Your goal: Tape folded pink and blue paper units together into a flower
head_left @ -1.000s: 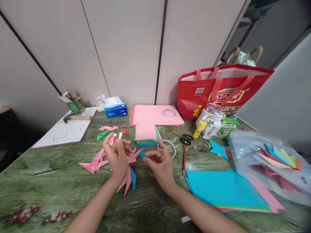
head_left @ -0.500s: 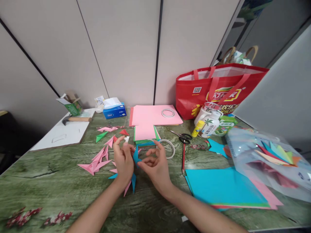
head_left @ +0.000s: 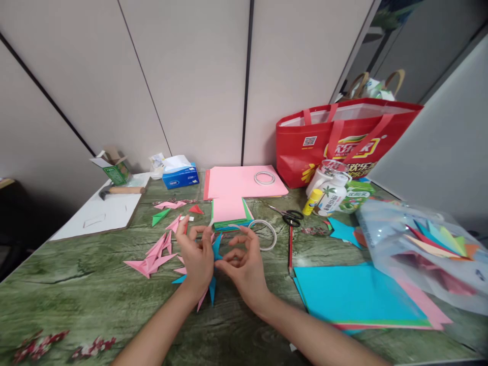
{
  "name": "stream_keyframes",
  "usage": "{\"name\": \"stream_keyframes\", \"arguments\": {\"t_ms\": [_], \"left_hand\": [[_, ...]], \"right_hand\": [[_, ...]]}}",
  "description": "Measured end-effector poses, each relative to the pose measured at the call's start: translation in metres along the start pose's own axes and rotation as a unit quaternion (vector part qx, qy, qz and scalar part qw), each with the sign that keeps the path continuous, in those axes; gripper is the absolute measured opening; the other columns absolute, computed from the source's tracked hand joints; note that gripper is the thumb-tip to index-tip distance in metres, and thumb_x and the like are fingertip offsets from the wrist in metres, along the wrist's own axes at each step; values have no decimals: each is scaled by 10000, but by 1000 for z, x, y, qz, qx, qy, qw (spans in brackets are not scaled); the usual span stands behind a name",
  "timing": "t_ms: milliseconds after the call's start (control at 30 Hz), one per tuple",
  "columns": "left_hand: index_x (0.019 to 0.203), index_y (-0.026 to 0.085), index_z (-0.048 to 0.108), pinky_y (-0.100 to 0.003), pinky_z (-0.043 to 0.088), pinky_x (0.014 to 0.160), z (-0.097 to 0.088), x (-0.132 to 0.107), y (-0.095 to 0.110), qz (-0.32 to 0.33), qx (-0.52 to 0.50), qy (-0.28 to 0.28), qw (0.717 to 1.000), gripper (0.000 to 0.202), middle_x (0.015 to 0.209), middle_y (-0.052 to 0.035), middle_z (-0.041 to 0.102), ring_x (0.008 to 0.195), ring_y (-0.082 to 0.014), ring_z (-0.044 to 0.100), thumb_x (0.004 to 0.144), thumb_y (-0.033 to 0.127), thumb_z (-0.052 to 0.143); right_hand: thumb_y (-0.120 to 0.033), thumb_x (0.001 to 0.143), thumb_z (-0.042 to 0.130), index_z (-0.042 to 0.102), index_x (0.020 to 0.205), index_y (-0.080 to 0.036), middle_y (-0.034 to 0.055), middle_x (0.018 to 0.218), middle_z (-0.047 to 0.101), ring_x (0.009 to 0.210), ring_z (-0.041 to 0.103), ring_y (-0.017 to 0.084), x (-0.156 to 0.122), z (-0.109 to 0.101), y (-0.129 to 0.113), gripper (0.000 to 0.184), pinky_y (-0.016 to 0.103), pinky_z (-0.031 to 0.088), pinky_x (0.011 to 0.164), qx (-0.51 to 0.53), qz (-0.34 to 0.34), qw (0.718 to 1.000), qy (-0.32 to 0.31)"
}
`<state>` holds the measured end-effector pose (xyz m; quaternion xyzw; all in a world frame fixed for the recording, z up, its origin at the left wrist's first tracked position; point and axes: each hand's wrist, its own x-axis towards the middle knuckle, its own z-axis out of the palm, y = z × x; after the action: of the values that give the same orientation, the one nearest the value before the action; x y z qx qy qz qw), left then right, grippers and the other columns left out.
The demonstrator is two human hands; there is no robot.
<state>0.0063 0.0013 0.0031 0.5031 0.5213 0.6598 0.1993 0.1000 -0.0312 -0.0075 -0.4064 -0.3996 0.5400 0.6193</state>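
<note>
A small blue folded paper piece stands between my two hands, held at its edges. My left hand is closed on its left side, thumb and fingers together. From the right, my right hand pinches its lower edge between thumb and forefinger, the other fingers curled. Under my left wrist lie more blue folded points and a pink one, partly hidden. Pink folded paper pieces are heaped left of my left hand. A green folded piece and a red folded piece lie beyond.
Behind my hands are a small paper stack, a tape roll and pink sheets. Scissors, a pencil, a glue stick and blue sheets lie right. A hammer rests on a white board.
My left hand has tilted slightly over the blue folded piece, and my right hand has come closer to it. The whole view has shifted a little.
</note>
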Motion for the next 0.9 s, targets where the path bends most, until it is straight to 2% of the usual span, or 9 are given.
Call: {"name": "stream_keyframes", "arguments": {"t_ms": [133,300,400,467,567,600,667,733,900], "left_hand": [[1181,170,322,-207,435,490,0,2,2,-16,-36,-30,999,433,619,39,534,554,-111,550,816,289,522],[1143,252,332,-163,365,332,0,7,12,-117,-174,-26,977,425,655,69,544,343,-51,464,791,337,555],[1109,253,356,-150,317,266,-1,11,15,-146,-199,-18,969,409,644,80,543,269,-34,420,778,372,565],[1084,238,371,-142,300,251,-2,14,14,-153,-197,-16,968,397,625,82,544,254,-31,413,772,379,573],[1070,222,373,-142,306,250,-3,17,10,-157,-193,-23,968,385,612,82,547,246,-32,413,774,359,577],[1071,219,371,-142,310,251,-3,18,9,-161,-191,-26,968,386,609,82,546,247,-34,416,774,353,577],[1079,218,364,-141,308,247,-4,19,6,-165,-186,-32,968,392,608,84,545,246,-36,420,775,344,576],[1093,221,355,-143,296,235,-3,18,4,-163,-183,-42,969,395,615,83,550,235,-38,413,781,333,569],[1124,226,340,-140,278,220,-1,15,5,-157,-180,-65,969,403,639,71,568,225,-34,407,795,320,554]], "right_hand": [[-156,511,771,331,1104,-285,-46,905,449,522,567,48,2,-2,0,749,150,466,445,1,4,1000,-8],[-162,490,782,302,1149,-303,-37,930,477,522,577,64,1,-1,1,827,184,492,471,33,31,998,-48],[-155,465,793,304,1167,-315,-25,962,490,504,570,67,-1,0,3,871,203,495,463,31,47,996,-71],[-188,503,782,374,1129,-289,-2,979,514,603,603,107,1,-2,1,753,232,519,515,19,35,997,-68],[-275,655,688,550,860,-204,38,950,579,860,594,172,10,-9,-5,257,274,525,681,-39,-33,998,-38],[-296,695,651,567,774,-189,38,897,604,852,592,170,14,-11,-8,157,282,515,710,-58,-45,997,-30],[-324,716,627,567,705,-178,7,698,615,684,603,145,20,-15,-14,158,283,512,666,-68,-27,996,-48],[-335,691,648,559,696,-175,-25,590,592,559,587,124,23,-16,-17,183,272,511,600,-44,9,995,-84],[-317,591,724,553,691,-172,-36,593,611,526,593,114,19,-13,-12,245,260,517,562,-16,62,986,-154]]}}
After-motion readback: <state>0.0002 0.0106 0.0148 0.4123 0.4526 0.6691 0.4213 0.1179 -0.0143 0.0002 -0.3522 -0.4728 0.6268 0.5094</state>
